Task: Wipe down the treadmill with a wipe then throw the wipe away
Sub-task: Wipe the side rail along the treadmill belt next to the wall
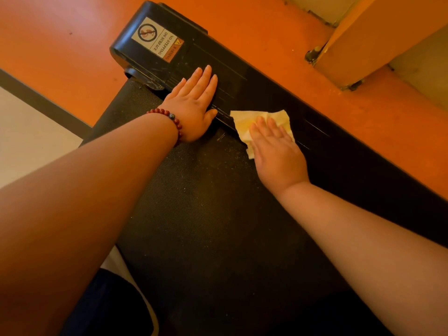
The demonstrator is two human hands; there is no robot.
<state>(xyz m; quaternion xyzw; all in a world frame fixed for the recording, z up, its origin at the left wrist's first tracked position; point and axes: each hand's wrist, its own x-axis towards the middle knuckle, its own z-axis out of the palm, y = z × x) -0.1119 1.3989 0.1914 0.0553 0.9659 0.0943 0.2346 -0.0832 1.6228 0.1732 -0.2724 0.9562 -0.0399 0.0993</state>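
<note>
The right hand (pixel 274 144), fingers straight, presses the wipe (pixel 244 123) flat on the treadmill (pixel 339 151) side rail, whose length runs diagonally. The left hand (pixel 194 103) rests flat just beside it, toward the rail's end cap.

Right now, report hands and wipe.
Right hand flat on wipe, pressing it to treadmill rail. Left hand flat on rail beside it. Nothing in the way.

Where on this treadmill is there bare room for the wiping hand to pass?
Free: the rail to the right of the right hand, between belt and orange floor; also the belt below both hands. Crowded: the rail from the sticker to the wipe, where the left hand lies flat.
</note>
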